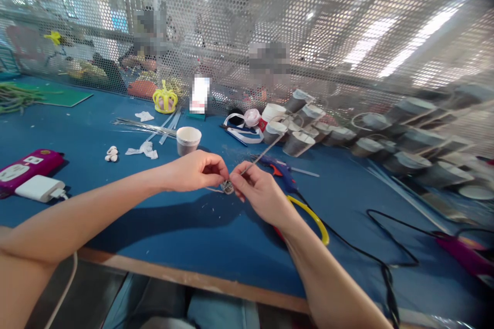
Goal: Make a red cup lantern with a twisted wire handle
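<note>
My left hand [196, 170] and my right hand [257, 187] meet fingertip to fingertip above the blue table, both closed in a pinch. Between and just below the fingertips is a small grey, roundish piece [227, 187]; its exact kind I cannot make out. A thin pale strip [266, 151] slants up and right out of my right fingers. Another pale strand [213, 189] runs left from the grey piece, under my left hand. Close behind my left hand stands a grey-and-white cup [188, 140].
Right of my hands lie a blue glue gun [283, 172] with a black cable and a yellow-handled tool [314, 218]. Several small grey pots [299, 143] crowd the right back. A purple power strip [33, 167] sits left. A perforated metal screen [231, 20] rises behind the table.
</note>
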`<state>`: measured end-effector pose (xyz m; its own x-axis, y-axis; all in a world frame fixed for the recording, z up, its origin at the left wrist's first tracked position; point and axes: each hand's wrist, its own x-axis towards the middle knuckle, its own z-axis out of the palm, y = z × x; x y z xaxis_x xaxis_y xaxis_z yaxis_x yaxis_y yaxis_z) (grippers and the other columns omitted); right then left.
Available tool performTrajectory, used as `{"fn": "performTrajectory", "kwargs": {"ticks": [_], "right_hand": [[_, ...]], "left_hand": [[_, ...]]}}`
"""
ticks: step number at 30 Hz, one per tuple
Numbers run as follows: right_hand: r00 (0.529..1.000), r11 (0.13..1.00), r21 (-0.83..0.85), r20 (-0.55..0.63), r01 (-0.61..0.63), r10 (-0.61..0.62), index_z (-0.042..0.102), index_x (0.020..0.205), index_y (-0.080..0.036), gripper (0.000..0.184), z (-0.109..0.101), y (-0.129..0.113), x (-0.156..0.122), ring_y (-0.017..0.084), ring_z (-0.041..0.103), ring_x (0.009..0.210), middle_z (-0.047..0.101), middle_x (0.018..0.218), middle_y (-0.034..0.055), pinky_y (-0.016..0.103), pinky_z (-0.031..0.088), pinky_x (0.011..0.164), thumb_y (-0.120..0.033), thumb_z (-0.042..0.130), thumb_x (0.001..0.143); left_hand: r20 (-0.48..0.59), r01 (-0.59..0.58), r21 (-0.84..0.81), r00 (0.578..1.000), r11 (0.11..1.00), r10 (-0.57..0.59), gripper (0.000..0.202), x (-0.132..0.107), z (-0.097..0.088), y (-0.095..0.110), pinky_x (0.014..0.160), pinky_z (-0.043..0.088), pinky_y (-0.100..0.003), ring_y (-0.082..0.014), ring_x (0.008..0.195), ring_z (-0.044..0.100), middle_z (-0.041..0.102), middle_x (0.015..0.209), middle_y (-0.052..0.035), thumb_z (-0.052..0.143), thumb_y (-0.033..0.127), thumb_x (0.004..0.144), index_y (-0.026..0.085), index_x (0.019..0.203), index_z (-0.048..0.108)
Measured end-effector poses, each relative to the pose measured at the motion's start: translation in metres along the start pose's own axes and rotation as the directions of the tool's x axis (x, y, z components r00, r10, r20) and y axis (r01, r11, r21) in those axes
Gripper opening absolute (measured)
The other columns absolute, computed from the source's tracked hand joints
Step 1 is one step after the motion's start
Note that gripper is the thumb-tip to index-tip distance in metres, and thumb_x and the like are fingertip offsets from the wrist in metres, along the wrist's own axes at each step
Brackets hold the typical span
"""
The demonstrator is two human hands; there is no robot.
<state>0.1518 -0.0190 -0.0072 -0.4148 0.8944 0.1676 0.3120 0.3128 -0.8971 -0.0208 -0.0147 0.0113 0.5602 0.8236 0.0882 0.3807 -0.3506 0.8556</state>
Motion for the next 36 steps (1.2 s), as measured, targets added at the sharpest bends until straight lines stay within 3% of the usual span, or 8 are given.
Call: {"fn": "performTrajectory", "kwargs": {"ticks": [7,18,28,31,34,36], "right_hand": [[0.998,0.993,-0.116,-0.067,0.013,-0.02,0.043,0.066,-0.019,0.021,0.001,-0.002,0.0,0.007,0.038,0.043,0.042,0.048,-0.0067,0.02,0.029,0.041,-0.035,0.048,0.08],[0.984,0.991,-0.134,-0.176,0.004,-0.027,0.044,0.06,-0.019,0.026,0.005,0.004,0.003,0.006,0.033,0.041,0.039,0.046,-0.0072,0.02,0.025,0.039,-0.037,0.052,0.076],[0.98,0.988,-0.154,-0.195,-0.006,-0.025,0.046,0.057,-0.017,0.027,0.009,0.003,0.002,0.007,0.036,0.044,0.044,0.047,-0.005,0.02,0.028,0.043,-0.036,0.053,0.075],[0.991,0.995,-0.095,-0.131,0.009,-0.022,0.047,0.063,-0.017,0.023,0.008,0.001,0.002,0.007,0.037,0.045,0.044,0.05,-0.005,0.021,0.03,0.043,-0.036,0.053,0.076],[0.999,0.994,0.093,-0.028,0.049,-0.047,0.049,0.078,-0.018,0.018,0.006,-0.001,0.0,0.008,0.044,0.049,0.051,0.062,-0.003,0.022,0.037,0.047,-0.035,0.053,0.076],[0.999,0.982,0.179,-0.005,0.054,-0.054,0.049,0.078,-0.018,0.018,0.004,-0.001,0.0,0.008,0.045,0.05,0.051,0.064,-0.0028,0.023,0.039,0.049,-0.034,0.055,0.075]], "left_hand": [[-0.01,0.005,-0.02,1.0,1.0,-0.005,0.01,0.001,0.002,-0.002,0.057,0.04,-0.021,-0.0087,0.06,0.05,0.058,0.068,-0.0005,0.052,0.017,0.071,0.011,0.077,0.057],[-0.045,-0.005,-0.032,0.999,0.999,0.004,0.007,-0.001,0.003,-0.003,0.057,0.041,-0.02,-0.0084,0.059,0.051,0.059,0.065,-0.0001,0.053,0.018,0.07,0.012,0.071,0.057],[-0.103,0.016,-0.009,0.995,1.0,-0.017,0.017,0.002,0.012,-0.009,0.045,0.029,-0.018,-0.0051,0.048,0.037,0.046,0.05,0.0049,0.057,0.026,0.067,0.012,0.058,0.054],[-0.085,0.03,-0.092,0.996,0.995,-0.038,0.016,0.003,0.011,-0.01,0.044,0.028,-0.017,-0.0042,0.046,0.036,0.044,0.047,0.006,0.058,0.023,0.065,0.012,0.055,0.054],[-0.045,0.077,-0.257,0.995,0.963,-0.092,0.009,0.002,0.008,-0.008,0.045,0.03,-0.016,-0.0036,0.047,0.038,0.049,0.05,0.0054,0.058,0.018,0.065,0.011,0.059,0.057],[-0.021,0.098,-0.321,0.994,0.942,-0.11,0.008,0.001,0.007,-0.007,0.045,0.03,-0.016,-0.0032,0.047,0.039,0.05,0.051,0.0051,0.058,0.019,0.065,0.012,0.061,0.058]]}}
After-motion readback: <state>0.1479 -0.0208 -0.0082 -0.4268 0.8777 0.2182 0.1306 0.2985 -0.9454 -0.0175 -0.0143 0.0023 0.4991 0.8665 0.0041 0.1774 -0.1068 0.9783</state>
